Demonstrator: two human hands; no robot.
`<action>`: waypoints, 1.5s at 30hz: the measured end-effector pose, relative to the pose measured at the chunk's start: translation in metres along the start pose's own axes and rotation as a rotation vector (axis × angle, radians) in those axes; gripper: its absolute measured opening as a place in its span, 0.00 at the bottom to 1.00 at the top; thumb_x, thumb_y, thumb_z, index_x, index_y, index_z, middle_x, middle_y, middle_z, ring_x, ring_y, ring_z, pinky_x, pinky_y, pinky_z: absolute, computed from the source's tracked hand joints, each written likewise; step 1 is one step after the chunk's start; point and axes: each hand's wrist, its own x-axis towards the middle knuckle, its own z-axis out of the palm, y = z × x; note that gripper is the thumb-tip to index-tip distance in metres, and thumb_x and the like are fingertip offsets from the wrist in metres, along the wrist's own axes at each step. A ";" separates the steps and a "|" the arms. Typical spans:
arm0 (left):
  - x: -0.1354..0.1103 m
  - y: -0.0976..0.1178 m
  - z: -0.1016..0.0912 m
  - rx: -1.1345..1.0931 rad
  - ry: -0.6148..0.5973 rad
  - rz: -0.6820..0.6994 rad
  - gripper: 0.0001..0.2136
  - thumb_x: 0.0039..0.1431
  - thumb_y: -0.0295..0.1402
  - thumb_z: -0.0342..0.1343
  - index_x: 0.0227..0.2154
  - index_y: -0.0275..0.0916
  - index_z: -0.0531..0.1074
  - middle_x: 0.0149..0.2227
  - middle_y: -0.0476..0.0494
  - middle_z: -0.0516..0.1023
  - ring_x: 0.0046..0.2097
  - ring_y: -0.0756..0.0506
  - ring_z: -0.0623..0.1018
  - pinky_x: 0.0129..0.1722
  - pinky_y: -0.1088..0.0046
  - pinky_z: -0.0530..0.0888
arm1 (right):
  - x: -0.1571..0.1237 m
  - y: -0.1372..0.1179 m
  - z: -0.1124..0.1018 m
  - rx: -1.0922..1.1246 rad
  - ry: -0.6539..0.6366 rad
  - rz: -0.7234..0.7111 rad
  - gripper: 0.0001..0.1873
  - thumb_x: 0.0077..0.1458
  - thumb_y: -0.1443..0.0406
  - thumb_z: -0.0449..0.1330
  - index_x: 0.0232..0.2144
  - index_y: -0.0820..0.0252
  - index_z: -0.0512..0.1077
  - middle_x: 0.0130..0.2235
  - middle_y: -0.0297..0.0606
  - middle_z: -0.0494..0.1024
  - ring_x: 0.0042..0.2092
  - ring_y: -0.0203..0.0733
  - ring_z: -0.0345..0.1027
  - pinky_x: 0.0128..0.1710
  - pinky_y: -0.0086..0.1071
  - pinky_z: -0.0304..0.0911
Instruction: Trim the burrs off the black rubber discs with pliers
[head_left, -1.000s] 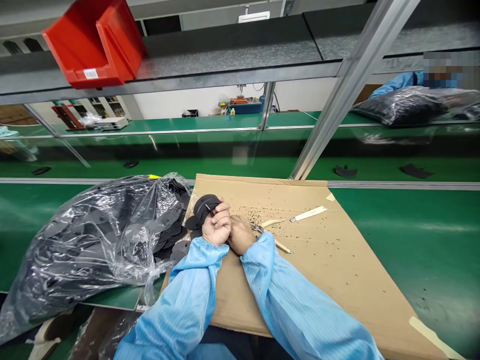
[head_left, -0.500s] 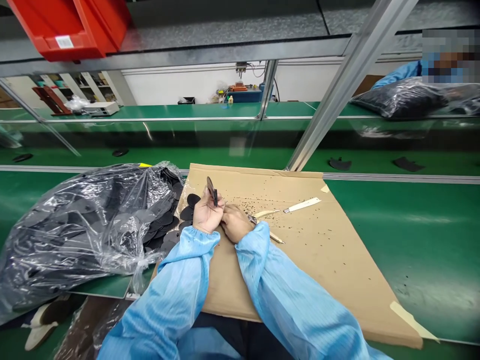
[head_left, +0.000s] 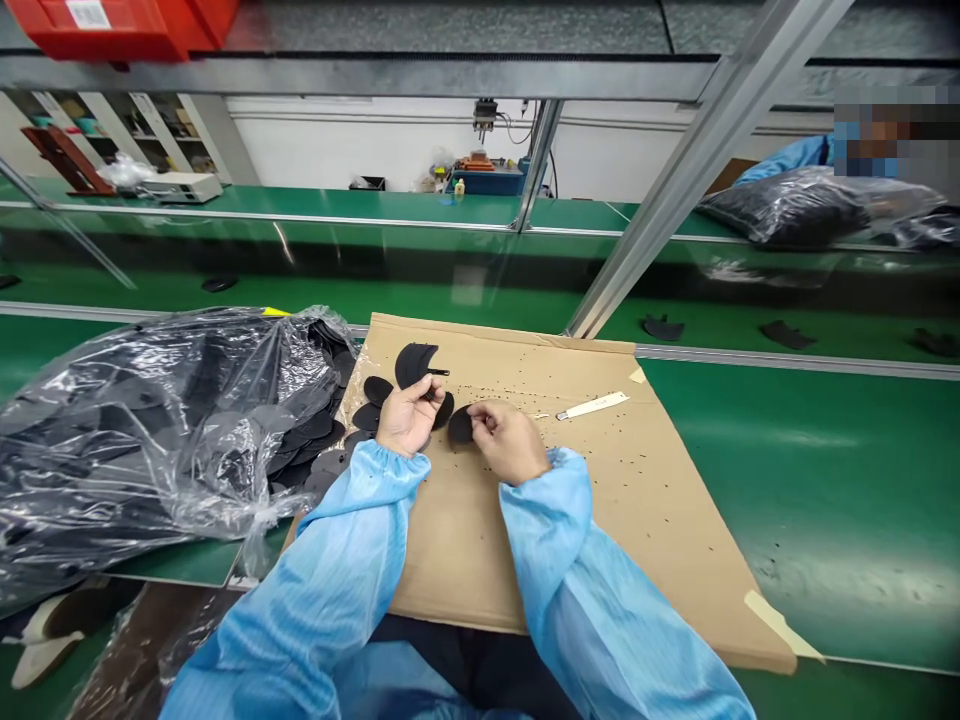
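My left hand (head_left: pixel 409 415) is closed on a flat black curved plate (head_left: pixel 414 365), which has a concave edge and a thin tab sticking out to the right. Between the fingertips of my right hand (head_left: pixel 510 438) is a flat black disc (head_left: pixel 461 426), just over the cardboard. Several loose black discs (head_left: pixel 367 417) lie beside my left hand, one of them partly behind its fingers. Only a small pale tip (head_left: pixel 541 415) of a tool shows past my right hand; the rest is hidden.
A clear plastic bag (head_left: pixel 150 430) of black parts fills the left side. A white-handled cutter (head_left: pixel 596 404) and black crumbs lie on the taped cardboard sheet (head_left: pixel 600 560). A metal post (head_left: pixel 675 190) slants up behind. Black parts (head_left: pixel 662 328) rest on the green belt.
My hands have moved apart, the right one shifting rightward and now pinching a disc. The curved plate has turned its flat face into view. The pale-handled pliers are now mostly covered.
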 end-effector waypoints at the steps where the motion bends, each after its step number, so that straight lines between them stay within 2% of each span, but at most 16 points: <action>1: 0.000 -0.004 -0.001 0.078 -0.010 0.025 0.02 0.56 0.18 0.53 0.31 0.27 0.67 0.29 0.44 0.71 0.32 0.52 0.74 0.33 0.76 0.72 | 0.000 0.003 -0.004 0.189 0.030 0.099 0.14 0.48 0.66 0.55 0.38 0.64 0.72 0.36 0.37 0.72 0.37 0.28 0.63 0.44 0.28 0.61; 4: -0.001 -0.017 -0.004 0.379 -0.063 0.102 0.09 0.52 0.23 0.61 0.36 0.28 0.69 0.28 0.44 0.72 0.30 0.51 0.74 0.32 0.76 0.72 | 0.003 0.009 -0.016 0.805 0.013 0.379 0.23 0.35 0.63 0.62 0.37 0.67 0.66 0.31 0.36 0.69 0.27 0.24 0.58 0.27 0.21 0.54; 6: -0.003 -0.025 -0.006 0.522 -0.129 0.112 0.15 0.49 0.28 0.65 0.39 0.27 0.71 0.30 0.43 0.73 0.29 0.53 0.73 0.30 0.78 0.71 | 0.005 0.009 -0.021 1.054 -0.082 0.467 0.27 0.28 0.65 0.61 0.36 0.65 0.61 0.28 0.32 0.66 0.24 0.24 0.54 0.21 0.20 0.47; 9: -0.006 -0.030 -0.007 0.570 -0.254 0.060 0.25 0.46 0.38 0.67 0.45 0.30 0.72 0.40 0.39 0.75 0.33 0.52 0.73 0.28 0.79 0.71 | 0.007 0.008 -0.024 1.222 -0.196 0.511 0.28 0.26 0.68 0.59 0.36 0.64 0.59 0.24 0.28 0.62 0.21 0.22 0.50 0.18 0.18 0.43; 12: -0.008 -0.030 -0.008 0.584 -0.296 0.018 0.30 0.43 0.44 0.68 0.46 0.30 0.71 0.42 0.38 0.74 0.34 0.50 0.73 0.25 0.78 0.72 | 0.008 0.007 -0.021 1.289 -0.181 0.523 0.27 0.25 0.70 0.61 0.35 0.64 0.59 0.21 0.26 0.58 0.20 0.21 0.48 0.17 0.17 0.43; 16: -0.008 -0.032 -0.011 0.680 -0.274 0.043 0.31 0.40 0.38 0.70 0.48 0.30 0.70 0.42 0.38 0.74 0.34 0.49 0.74 0.26 0.77 0.73 | 0.009 0.004 -0.013 1.285 -0.104 0.521 0.23 0.29 0.68 0.63 0.31 0.66 0.59 0.21 0.28 0.58 0.21 0.22 0.51 0.17 0.18 0.46; 19: -0.005 -0.036 -0.011 0.627 -0.191 0.061 0.32 0.39 0.36 0.70 0.48 0.30 0.69 0.42 0.37 0.75 0.35 0.47 0.75 0.28 0.73 0.75 | 0.007 0.000 -0.007 1.247 0.042 0.490 0.21 0.38 0.61 0.61 0.35 0.67 0.63 0.24 0.31 0.63 0.22 0.25 0.56 0.18 0.20 0.51; 21: -0.003 -0.037 -0.011 0.565 -0.147 0.083 0.32 0.39 0.35 0.71 0.48 0.30 0.69 0.43 0.37 0.75 0.37 0.46 0.76 0.30 0.71 0.76 | 0.005 0.000 -0.003 1.147 0.141 0.418 0.27 0.43 0.51 0.60 0.38 0.67 0.65 0.27 0.35 0.67 0.23 0.26 0.60 0.19 0.21 0.55; 23: -0.002 -0.036 -0.011 0.530 -0.128 0.111 0.31 0.39 0.34 0.71 0.48 0.30 0.69 0.43 0.37 0.75 0.39 0.45 0.76 0.32 0.70 0.76 | 0.003 0.002 0.002 0.993 0.185 0.330 0.35 0.40 0.44 0.61 0.38 0.68 0.66 0.28 0.36 0.68 0.23 0.27 0.61 0.20 0.22 0.58; 25: -0.002 -0.035 -0.012 0.519 -0.128 0.118 0.30 0.39 0.34 0.70 0.48 0.32 0.69 0.44 0.38 0.75 0.40 0.45 0.76 0.34 0.69 0.77 | 0.003 0.009 0.007 0.813 0.201 0.260 0.37 0.37 0.43 0.63 0.37 0.69 0.67 0.27 0.37 0.69 0.24 0.28 0.62 0.21 0.21 0.59; 29: -0.003 -0.034 -0.013 0.550 -0.132 0.072 0.31 0.39 0.33 0.70 0.50 0.33 0.70 0.47 0.38 0.75 0.41 0.45 0.76 0.35 0.70 0.76 | 0.006 0.024 0.012 0.552 0.221 0.148 0.32 0.45 0.46 0.60 0.41 0.68 0.72 0.28 0.38 0.71 0.25 0.27 0.64 0.25 0.20 0.61; 32: -0.003 -0.033 -0.013 0.551 -0.145 0.063 0.31 0.39 0.33 0.70 0.50 0.32 0.70 0.48 0.36 0.74 0.43 0.44 0.76 0.37 0.69 0.76 | 0.008 0.028 0.012 0.527 0.198 0.100 0.32 0.47 0.47 0.59 0.44 0.67 0.73 0.28 0.38 0.71 0.26 0.27 0.65 0.27 0.20 0.63; 35: -0.001 -0.035 -0.015 0.579 -0.144 0.096 0.30 0.40 0.34 0.70 0.49 0.31 0.70 0.48 0.36 0.74 0.43 0.44 0.76 0.39 0.69 0.75 | 0.007 0.027 0.011 0.535 0.168 0.112 0.33 0.47 0.45 0.58 0.45 0.67 0.73 0.25 0.37 0.69 0.24 0.27 0.63 0.24 0.20 0.60; 40: 0.003 -0.038 -0.019 0.558 -0.188 0.194 0.28 0.42 0.32 0.69 0.49 0.31 0.70 0.49 0.37 0.74 0.47 0.44 0.75 0.51 0.65 0.71 | 0.003 0.023 0.009 0.496 0.167 0.076 0.32 0.49 0.45 0.58 0.44 0.67 0.74 0.22 0.36 0.68 0.24 0.26 0.62 0.26 0.18 0.59; 42: 0.003 -0.039 -0.018 0.567 -0.183 0.212 0.28 0.43 0.33 0.69 0.48 0.30 0.70 0.49 0.36 0.74 0.48 0.44 0.75 0.54 0.65 0.70 | 0.002 0.021 0.008 0.487 0.180 0.053 0.32 0.49 0.45 0.58 0.44 0.67 0.74 0.21 0.36 0.67 0.24 0.25 0.61 0.27 0.18 0.59; 45: -0.002 -0.037 -0.014 0.554 -0.182 0.158 0.27 0.44 0.35 0.69 0.47 0.29 0.71 0.48 0.35 0.74 0.49 0.43 0.75 0.52 0.65 0.70 | 0.002 0.019 0.007 0.501 0.175 0.048 0.33 0.48 0.46 0.58 0.45 0.67 0.74 0.22 0.36 0.67 0.23 0.25 0.61 0.26 0.19 0.59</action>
